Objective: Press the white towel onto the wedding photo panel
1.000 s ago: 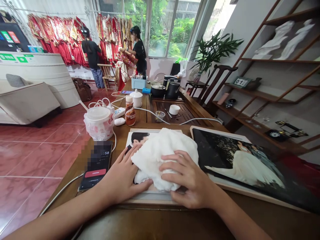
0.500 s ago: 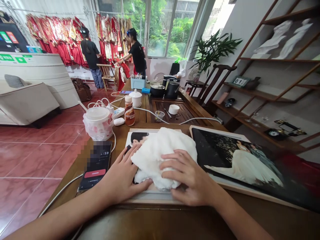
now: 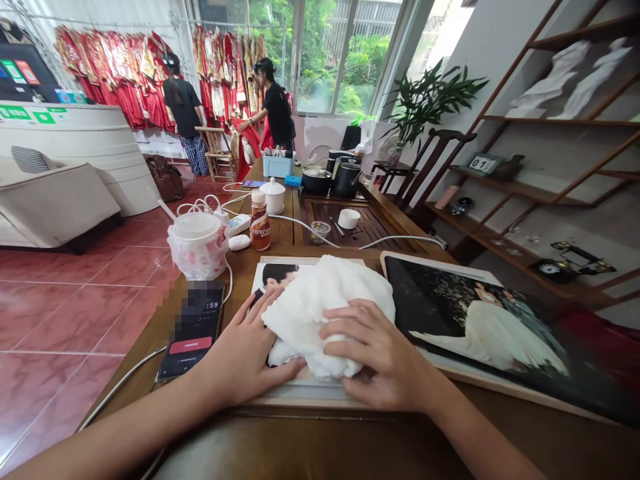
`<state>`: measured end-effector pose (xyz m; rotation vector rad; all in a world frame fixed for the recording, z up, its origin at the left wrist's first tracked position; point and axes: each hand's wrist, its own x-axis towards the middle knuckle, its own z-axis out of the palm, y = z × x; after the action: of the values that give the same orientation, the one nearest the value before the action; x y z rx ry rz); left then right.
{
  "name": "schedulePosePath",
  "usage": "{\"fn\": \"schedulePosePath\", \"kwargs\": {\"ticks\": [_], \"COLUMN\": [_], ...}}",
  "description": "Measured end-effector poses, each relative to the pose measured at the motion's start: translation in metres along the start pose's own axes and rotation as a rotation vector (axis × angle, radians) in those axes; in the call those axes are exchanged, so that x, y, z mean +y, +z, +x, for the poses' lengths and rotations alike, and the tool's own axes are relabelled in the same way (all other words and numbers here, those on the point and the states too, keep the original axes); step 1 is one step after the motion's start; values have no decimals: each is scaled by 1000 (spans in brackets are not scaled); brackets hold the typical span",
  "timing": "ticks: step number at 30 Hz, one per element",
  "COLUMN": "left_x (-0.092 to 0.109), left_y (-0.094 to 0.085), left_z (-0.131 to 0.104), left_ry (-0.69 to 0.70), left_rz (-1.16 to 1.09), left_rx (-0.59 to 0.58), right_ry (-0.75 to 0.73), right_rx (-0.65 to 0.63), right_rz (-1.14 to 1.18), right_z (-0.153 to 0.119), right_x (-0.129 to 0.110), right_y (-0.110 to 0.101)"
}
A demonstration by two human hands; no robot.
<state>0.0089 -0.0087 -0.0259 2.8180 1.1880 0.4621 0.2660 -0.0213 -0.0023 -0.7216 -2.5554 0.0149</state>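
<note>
Wooden surface [image 3: 320, 447] carries near framed print [image 3: 277, 273] at centre, right framed print [image 3: 495, 327], phone [image 3: 193, 333] at left, wrapped tub [image 3: 197, 247] beyond it, and, progressively farther, brown bottle [image 3: 261, 223], white lidded cup [image 3: 273, 199], light-blue box [image 3: 278, 167].

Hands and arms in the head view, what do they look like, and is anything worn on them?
The left hand and right hand are bare: no gloves, rings or watch visible. No sleeves show on either forearm.

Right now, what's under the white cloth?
A framed photo: dark hair shows at its upper left, plus the pale near edge. The white cloth, left hand and right hand hide most of the rest; can't tell what's pictured there.
</note>
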Motion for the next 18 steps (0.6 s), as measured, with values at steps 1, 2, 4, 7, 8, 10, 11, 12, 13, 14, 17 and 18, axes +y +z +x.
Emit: {"fn": "schedulePosePath", "kwargs": {"ticks": [1, 2, 4, 7, 8, 10, 11, 12, 13, 14, 17, 18], "left_x": [0, 1, 1, 1, 0, 0, -1, -1, 0, 0, 3, 3], "left_y": [0, 0, 1, 1, 1, 0, 0, 0, -1, -1, -2, -2], "left_z": [0, 0, 1, 1, 0, 0, 0, 0, 1, 1, 3, 3], "left_ry": [-8, -17, -31, -39, -35, -18, -9, -4, -4, -9, -23, -25], "left_rz": [0, 2, 7, 16, 17, 14, 11, 8, 5, 4, 7, 9], "left_rx": [0, 1, 1, -7, -12, -16, -16, -15, -14, -14, -14, -15], "right_ry": [21, 52, 105, 107, 87, 44, 14, -3, -10, -5, 69, 91], "right_rx": [3, 14, 30, 36, 33, 12, 11, 5, 5, 6, 14, 19], "right_rz": [-18, -49, -106, -100, -75, -19, 3, 21, 29, 26, -30, -48], "right_z": [-1, -2, -4, -4, -3, -1, -1, 0, -1, -1, -5, -5], "right_x": [5, 10, 17, 14, 10, 0, -3, -4, -3, 0, 13, 16], "right_y": [-1, -3, -5, -4, -3, 0, 2, 2, 2, 2, -3, -4]}}
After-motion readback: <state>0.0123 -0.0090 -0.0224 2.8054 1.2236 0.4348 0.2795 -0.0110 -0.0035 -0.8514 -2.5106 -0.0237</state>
